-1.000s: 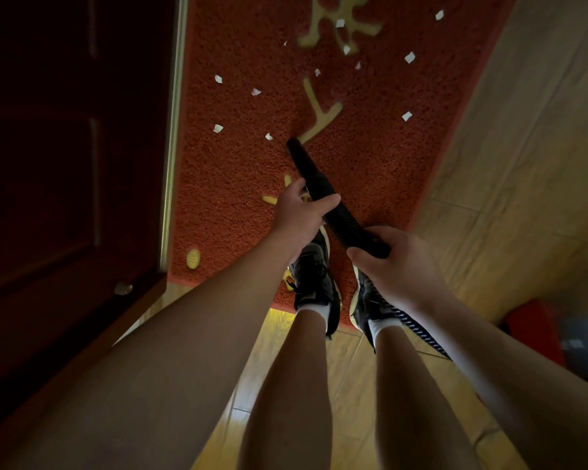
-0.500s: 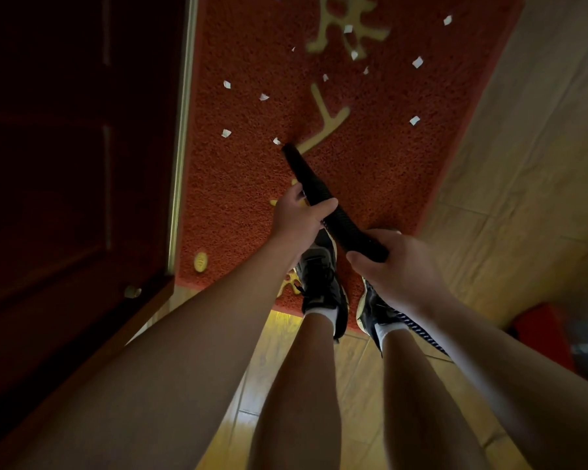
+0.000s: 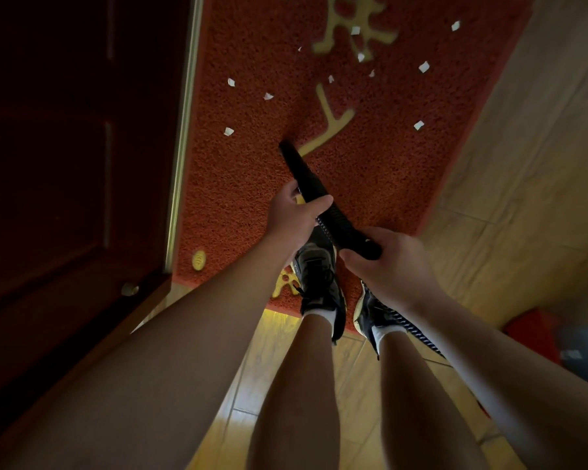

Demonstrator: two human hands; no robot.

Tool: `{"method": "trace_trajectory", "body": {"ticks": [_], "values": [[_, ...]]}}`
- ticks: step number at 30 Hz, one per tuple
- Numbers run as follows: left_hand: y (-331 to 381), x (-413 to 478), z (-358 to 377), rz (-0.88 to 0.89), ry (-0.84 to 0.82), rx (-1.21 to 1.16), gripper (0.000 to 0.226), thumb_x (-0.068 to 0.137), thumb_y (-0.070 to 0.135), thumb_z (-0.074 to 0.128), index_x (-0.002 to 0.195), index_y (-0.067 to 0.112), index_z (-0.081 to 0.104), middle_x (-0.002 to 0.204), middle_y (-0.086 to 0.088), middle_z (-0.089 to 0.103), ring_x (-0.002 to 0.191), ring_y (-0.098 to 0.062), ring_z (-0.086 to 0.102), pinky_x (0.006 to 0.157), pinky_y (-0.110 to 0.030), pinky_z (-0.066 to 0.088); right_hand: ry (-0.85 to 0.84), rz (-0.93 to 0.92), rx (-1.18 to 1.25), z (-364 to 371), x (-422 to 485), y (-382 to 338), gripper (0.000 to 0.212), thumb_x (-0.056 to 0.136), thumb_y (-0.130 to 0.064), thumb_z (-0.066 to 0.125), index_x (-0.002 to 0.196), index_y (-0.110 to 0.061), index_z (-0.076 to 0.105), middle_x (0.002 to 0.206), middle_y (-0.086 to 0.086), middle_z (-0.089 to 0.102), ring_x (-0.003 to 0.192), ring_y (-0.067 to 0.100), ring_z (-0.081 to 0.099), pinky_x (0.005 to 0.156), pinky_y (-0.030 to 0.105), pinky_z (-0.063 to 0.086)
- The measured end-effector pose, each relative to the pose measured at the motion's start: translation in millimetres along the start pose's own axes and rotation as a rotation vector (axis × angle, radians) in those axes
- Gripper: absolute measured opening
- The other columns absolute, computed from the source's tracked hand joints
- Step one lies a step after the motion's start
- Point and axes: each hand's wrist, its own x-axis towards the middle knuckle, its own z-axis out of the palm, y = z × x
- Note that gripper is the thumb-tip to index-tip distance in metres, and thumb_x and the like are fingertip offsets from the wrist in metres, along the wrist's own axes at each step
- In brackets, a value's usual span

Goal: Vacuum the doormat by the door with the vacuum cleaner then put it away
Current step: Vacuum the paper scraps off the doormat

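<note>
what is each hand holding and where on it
Both grip the black vacuum tube: the left hand around its middle, the right hand around its rear end.

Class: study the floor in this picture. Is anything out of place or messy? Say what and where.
Yes. Small white scraps lie scattered over the red doormat, mostly on its far half, ahead of the vacuum nozzle. They look like litter not yet cleaned up.

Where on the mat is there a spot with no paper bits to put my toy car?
Two bare patches on the mat: one between the door strip and the vacuum, below the scraps; one between the vacuum and the mat's right edge, below the lone scrap. The top, around the gold letter, is crowded with scraps.
</note>
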Motion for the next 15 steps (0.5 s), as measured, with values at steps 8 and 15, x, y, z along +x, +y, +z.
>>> {"method": "trace_trajectory", "body": {"ticks": [8, 15], "values": [[7, 4, -12, 0.014, 0.057, -0.001, 0.035, 0.079, 0.029, 0.079, 0.112, 0.031, 0.066, 0.126, 0.005, 0.065, 0.118, -0.023, 0.065, 0.102, -0.049, 0.053, -0.040, -0.036, 0.035, 2, 7, -14, 0.014, 0.088, -0.033, 0.069, 0.082, -0.020, 0.068, 0.053, 0.000, 0.056, 0.046, 0.016, 0.052, 0.040, 0.027, 0.035], [13, 8, -27, 0.031, 0.109, -0.018, 0.054, 0.073, 0.035, 0.078, 0.125, 0.022, 0.065, 0.128, 0.004, 0.065, 0.118, -0.024, 0.064, 0.105, -0.054, 0.051, -0.073, -0.106, 0.012, 8, 21, -28, 0.017, 0.090, -0.031, 0.069, 0.088, -0.014, 0.071, 0.055, 0.000, 0.056, 0.049, 0.019, 0.051, 0.042, 0.022, 0.033]]}}
